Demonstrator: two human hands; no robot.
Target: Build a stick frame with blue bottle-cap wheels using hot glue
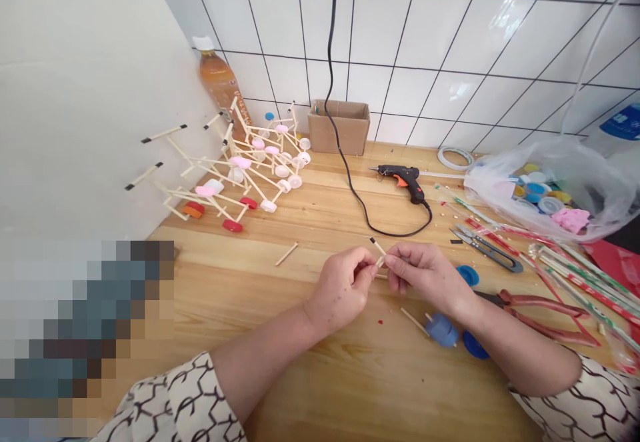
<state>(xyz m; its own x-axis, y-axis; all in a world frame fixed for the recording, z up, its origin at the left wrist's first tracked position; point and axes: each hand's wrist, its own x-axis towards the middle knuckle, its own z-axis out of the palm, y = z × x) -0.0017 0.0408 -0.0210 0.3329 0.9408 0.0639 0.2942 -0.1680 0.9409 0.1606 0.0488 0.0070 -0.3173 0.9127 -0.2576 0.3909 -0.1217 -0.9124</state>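
Note:
My left hand [347, 289] and my right hand [425, 272] meet over the middle of the wooden table, both closed in a pinch. Between their fingertips is a thin wooden stick [377, 247] with a black tip, pointing up and left. A second pale piece crosses it at the fingertips, partly hidden. Under my right forearm lie a blue lump with sticks through it [441, 331] and two blue bottle caps [467, 275]. One loose wooden stick [287, 254] lies left of my left hand.
Stick-and-cap models [240, 162] crowd the back left beside a drink bottle [220, 79]. Behind are a cardboard box [340, 129] and a corded glue gun [405, 179]. Snips [487, 247], red-handled pliers [545, 302], wrapped chopsticks [585, 282] and a bag of caps [535, 189] lie right.

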